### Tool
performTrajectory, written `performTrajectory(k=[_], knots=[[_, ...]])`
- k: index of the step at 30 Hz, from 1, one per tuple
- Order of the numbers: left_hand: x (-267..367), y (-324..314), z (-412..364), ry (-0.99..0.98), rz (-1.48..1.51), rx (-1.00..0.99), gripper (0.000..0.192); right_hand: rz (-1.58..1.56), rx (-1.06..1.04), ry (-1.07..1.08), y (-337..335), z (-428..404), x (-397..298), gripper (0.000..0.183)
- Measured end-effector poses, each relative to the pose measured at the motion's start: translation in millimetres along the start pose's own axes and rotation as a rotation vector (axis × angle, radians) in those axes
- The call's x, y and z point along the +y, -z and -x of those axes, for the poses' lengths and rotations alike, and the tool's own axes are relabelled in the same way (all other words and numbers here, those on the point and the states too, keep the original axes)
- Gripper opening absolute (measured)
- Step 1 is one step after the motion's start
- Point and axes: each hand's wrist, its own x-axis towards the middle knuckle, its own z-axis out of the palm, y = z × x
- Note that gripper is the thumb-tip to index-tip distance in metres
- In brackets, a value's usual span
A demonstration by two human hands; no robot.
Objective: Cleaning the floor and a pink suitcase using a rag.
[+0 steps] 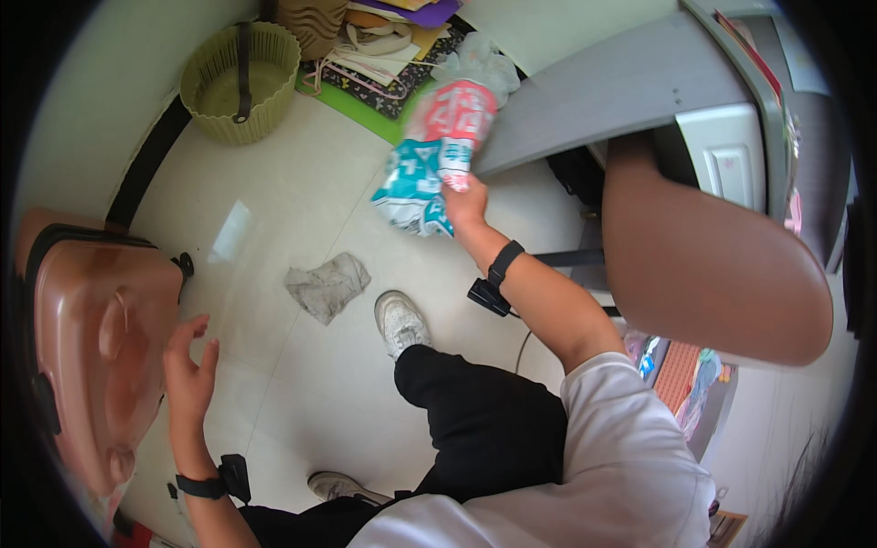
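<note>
My right hand (pixel 467 202) grips the gathered end of a printed plastic bag (pixel 438 157), pink, teal and white, with writing on it. Past its far end lies a crumpled translucent plastic bag (pixel 479 65), near the end of a grey desk panel. My left hand (pixel 192 363) holds nothing, its fingers apart, beside a rose-gold hard-shell suitcase (pixel 109 342). A grey, soiled cloth (pixel 329 286) lies crumpled on the tiled floor, near my white shoe (pixel 401 322).
A green plastic basket (pixel 240 123) with a dark handle stands by the wall. Paper bags and folders (pixel 384 61) are heaped beside it. On the right are a grey desk (pixel 616 89), a brown chair (pixel 712 267) and an open drawer (pixel 719 418) holding several items.
</note>
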Motion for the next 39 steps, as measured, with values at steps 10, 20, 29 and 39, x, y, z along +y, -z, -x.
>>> performTrajectory(k=[10,20,29,39], knots=[[-24,-40,12,0.236,-0.024,-0.049,0.03,0.182,0.279,-0.275,-51,-132,59,0.031],[-21,-46,24,0.315,-0.052,-0.067,0.039,0.32,0.054,-0.132,-18,-128,31,0.103],[23,-6,22,0.12,-0.139,0.124,0.028,0.239,-0.546,0.899,-26,56,-24,0.04],[67,92,71,-0.372,-0.431,0.783,0.023,0.492,-1.204,1.241,-119,156,55,0.06]])
